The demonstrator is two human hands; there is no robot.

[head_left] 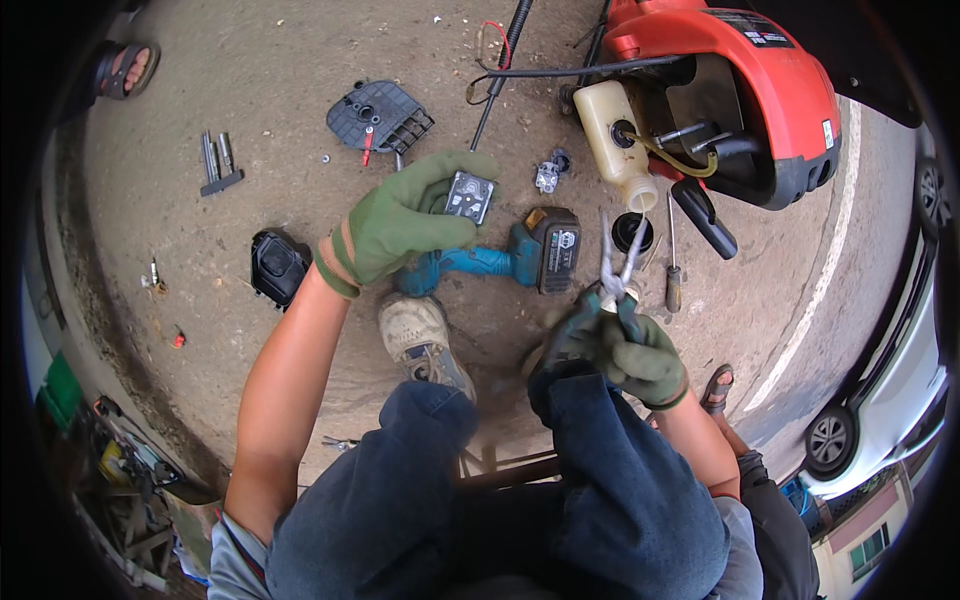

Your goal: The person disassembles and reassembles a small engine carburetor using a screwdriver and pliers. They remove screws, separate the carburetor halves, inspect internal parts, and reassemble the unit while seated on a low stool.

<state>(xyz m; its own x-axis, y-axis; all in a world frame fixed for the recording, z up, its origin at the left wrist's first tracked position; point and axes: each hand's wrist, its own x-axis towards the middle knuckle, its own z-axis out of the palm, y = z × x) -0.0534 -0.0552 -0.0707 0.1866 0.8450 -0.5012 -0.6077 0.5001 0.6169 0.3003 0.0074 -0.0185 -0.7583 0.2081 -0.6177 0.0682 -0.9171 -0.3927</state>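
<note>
At centre frame the gloved left hand (400, 222) holds a small grey metal part (468, 196), square with holes, above a teal cordless tool (500, 262). Lower right of centre, the right hand (640, 358) grips needle-nose pliers (617, 262), tips up, seemingly slightly apart. A white label patch sits on the red engine cover (760, 70) upper right.

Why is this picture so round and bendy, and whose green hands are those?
A wide, curving camera on the person's head looks down, so you see their own knees and arms. Both hands wear green gloves. The left hand holds a small grey square metal part. The right hand grips long thin pliers. On the concrete ground lie a blue cordless drill, a screwdriver, a black plastic cover and a red engine machine with a pale fuel bottle.
</note>
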